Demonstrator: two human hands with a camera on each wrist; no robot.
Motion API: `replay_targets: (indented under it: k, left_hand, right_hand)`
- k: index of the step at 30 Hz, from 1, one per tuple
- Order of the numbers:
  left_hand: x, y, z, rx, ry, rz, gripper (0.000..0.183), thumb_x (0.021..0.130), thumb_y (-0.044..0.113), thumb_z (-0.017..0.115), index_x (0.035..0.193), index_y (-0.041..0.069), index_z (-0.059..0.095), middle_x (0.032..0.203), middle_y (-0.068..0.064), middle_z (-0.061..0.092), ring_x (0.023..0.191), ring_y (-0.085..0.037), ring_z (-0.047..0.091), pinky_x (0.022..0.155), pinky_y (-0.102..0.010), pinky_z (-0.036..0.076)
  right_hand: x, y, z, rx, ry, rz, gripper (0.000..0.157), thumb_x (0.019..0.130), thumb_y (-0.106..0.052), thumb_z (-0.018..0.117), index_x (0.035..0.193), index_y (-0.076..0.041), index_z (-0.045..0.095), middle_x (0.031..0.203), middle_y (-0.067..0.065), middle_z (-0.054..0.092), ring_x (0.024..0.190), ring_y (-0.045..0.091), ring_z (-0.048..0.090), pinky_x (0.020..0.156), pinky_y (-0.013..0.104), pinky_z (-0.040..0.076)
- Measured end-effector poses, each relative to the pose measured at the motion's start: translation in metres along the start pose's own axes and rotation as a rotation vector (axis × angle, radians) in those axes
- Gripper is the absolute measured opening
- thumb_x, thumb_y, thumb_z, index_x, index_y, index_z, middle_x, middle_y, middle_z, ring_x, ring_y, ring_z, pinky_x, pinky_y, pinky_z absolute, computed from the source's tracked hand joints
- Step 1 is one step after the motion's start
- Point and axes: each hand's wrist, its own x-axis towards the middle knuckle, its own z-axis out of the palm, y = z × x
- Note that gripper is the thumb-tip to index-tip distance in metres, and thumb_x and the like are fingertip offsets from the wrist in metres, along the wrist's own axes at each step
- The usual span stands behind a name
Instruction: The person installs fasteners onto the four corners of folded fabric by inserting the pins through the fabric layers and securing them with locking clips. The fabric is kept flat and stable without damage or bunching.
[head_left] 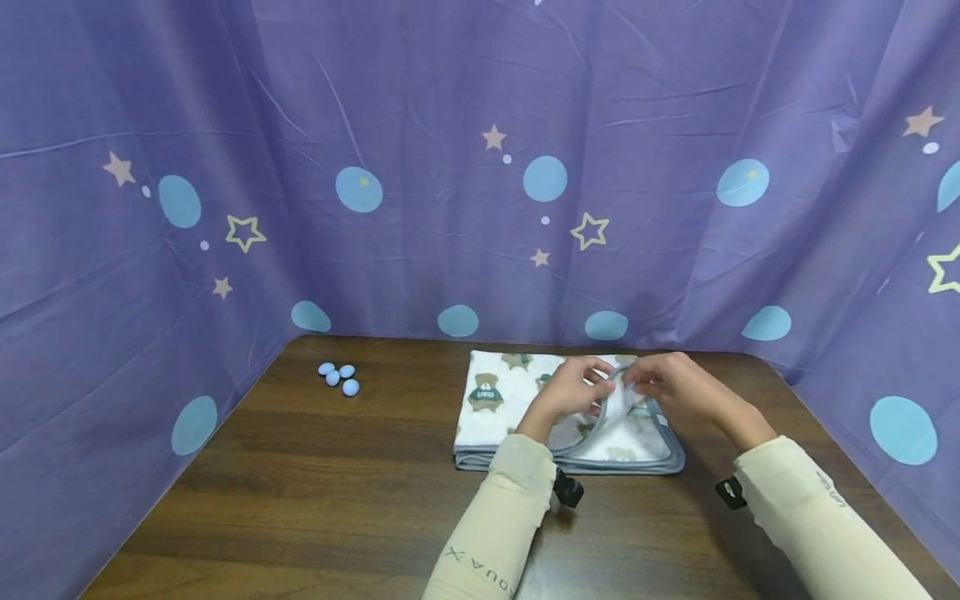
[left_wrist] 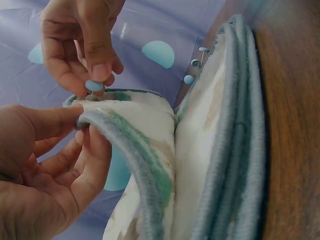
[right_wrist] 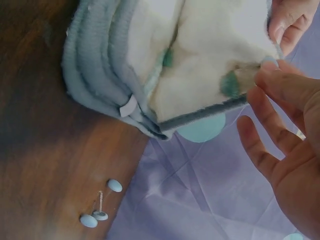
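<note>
A folded white blanket [head_left: 487, 417] with bear prints and grey-blue edging lies toward the back of the table, one corner lifted. My left hand [head_left: 567, 389] pinches the edge of that raised corner between thumb and fingers. Facing it, my right hand [head_left: 671, 383] pinches the pale blue round head of a pin [left_wrist: 94, 86], and the thin shank points down at the raised cloth in the left wrist view. From the right, only the pin's head [right_wrist: 270, 62] shows between the fingertips. Whether the tip has entered the cloth is hidden.
Several loose pale blue pieces [head_left: 350, 387] lie at the back left of the wooden table [head_left: 300, 483]. More blue-headed pins [right_wrist: 89, 220] lie beyond the blanket in the right wrist view. A purple patterned curtain [head_left: 450, 100] borders the back and sides.
</note>
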Motion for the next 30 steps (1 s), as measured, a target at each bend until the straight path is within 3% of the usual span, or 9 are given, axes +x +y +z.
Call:
replay_targets:
  k: [4, 9, 13, 18, 24, 30]
  left_hand:
    - [0.001, -0.001, 0.001, 0.007, -0.002, 0.005, 0.022, 0.099, 0.006, 0.068, 0.121, 0.003, 0.069, 0.088, -0.004, 0.066, 0.064, -0.015, 0.064, 0.059, -0.032, 0.061]
    - [0.002, -0.004, 0.002, -0.003, -0.001, 0.014, 0.023, 0.098, 0.004, 0.068, 0.121, 0.001, 0.069, 0.087, -0.004, 0.065, 0.062, -0.014, 0.063, 0.058, -0.032, 0.061]
    - [0.003, -0.004, 0.002, -0.006, 0.001, 0.022, 0.023, 0.098, 0.004, 0.069, 0.121, 0.001, 0.069, 0.086, -0.004, 0.065, 0.063, -0.014, 0.063, 0.057, -0.031, 0.061]
    - [0.002, -0.004, 0.001, -0.015, 0.002, 0.024, 0.024, 0.097, 0.004, 0.069, 0.121, 0.001, 0.069, 0.088, -0.005, 0.066, 0.064, -0.014, 0.063, 0.058, -0.031, 0.061]
    - [0.001, -0.002, 0.0, -0.049, -0.011, 0.011, 0.023, 0.097, 0.003, 0.069, 0.12, 0.001, 0.069, 0.088, -0.005, 0.066, 0.063, -0.015, 0.064, 0.059, -0.032, 0.062]
    - [0.002, -0.002, -0.003, -0.125, -0.016, -0.019, 0.017, 0.099, 0.008, 0.068, 0.115, 0.002, 0.069, 0.088, -0.007, 0.065, 0.067, -0.017, 0.065, 0.06, -0.035, 0.062]
  right_hand:
    - [0.002, 0.005, 0.006, -0.021, 0.061, 0.013, 0.019, 0.086, 0.004, 0.079, 0.095, -0.012, 0.073, 0.088, -0.009, 0.07, 0.081, 0.01, 0.066, 0.072, 0.041, 0.059]
    - [0.003, 0.008, 0.013, -0.081, 0.129, 0.038, 0.026, 0.082, -0.003, 0.085, 0.093, -0.012, 0.063, 0.085, -0.002, 0.066, 0.08, 0.02, 0.065, 0.071, 0.04, 0.055]
    - [0.004, 0.009, 0.015, -0.117, 0.155, 0.072, 0.031, 0.082, -0.008, 0.086, 0.101, -0.009, 0.061, 0.091, 0.005, 0.065, 0.085, 0.027, 0.064, 0.073, 0.042, 0.052]
    - [0.007, 0.008, 0.017, -0.125, 0.158, 0.085, 0.032, 0.085, -0.009, 0.084, 0.112, -0.004, 0.069, 0.101, 0.008, 0.07, 0.093, 0.029, 0.065, 0.08, 0.046, 0.053]
    - [0.007, 0.008, 0.023, -0.076, 0.161, 0.094, 0.018, 0.084, -0.005, 0.083, 0.099, -0.01, 0.075, 0.091, -0.002, 0.073, 0.086, 0.019, 0.067, 0.075, 0.042, 0.055]
    - [0.006, 0.007, 0.027, -0.085, 0.227, 0.045, 0.021, 0.08, -0.003, 0.086, 0.091, -0.014, 0.071, 0.082, -0.007, 0.068, 0.076, 0.01, 0.063, 0.067, 0.036, 0.053]
